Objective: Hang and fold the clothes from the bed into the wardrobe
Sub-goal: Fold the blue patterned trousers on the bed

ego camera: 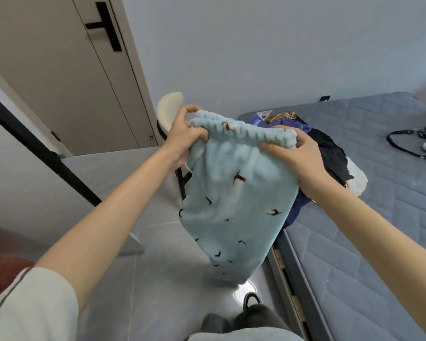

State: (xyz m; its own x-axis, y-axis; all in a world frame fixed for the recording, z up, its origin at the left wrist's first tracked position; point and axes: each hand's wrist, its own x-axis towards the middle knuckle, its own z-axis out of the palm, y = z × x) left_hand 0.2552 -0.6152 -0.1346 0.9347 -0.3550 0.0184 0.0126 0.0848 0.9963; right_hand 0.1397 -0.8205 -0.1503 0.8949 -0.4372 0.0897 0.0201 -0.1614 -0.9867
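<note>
Light blue fleece pants (234, 200) with small dark bird prints hang in the air in front of me, above the floor beside the bed. My left hand (185, 136) grips the left end of their elastic waistband. My right hand (295, 156) pinches the right end of the same waistband, thumb on the near side. The legs droop down toward the floor. Behind the pants, a pile of clothes (327, 148) lies on the grey quilted mattress (379, 217): dark blue, black and white pieces, partly hidden by my right hand.
A cream chair (169, 112) with dark legs stands behind the pants near the wall. A beige door (67, 77) with a black handle is at the left. A black strap item (418, 146) lies on the mattress at the far right. Grey floor tiles lie below; my feet show at the bottom.
</note>
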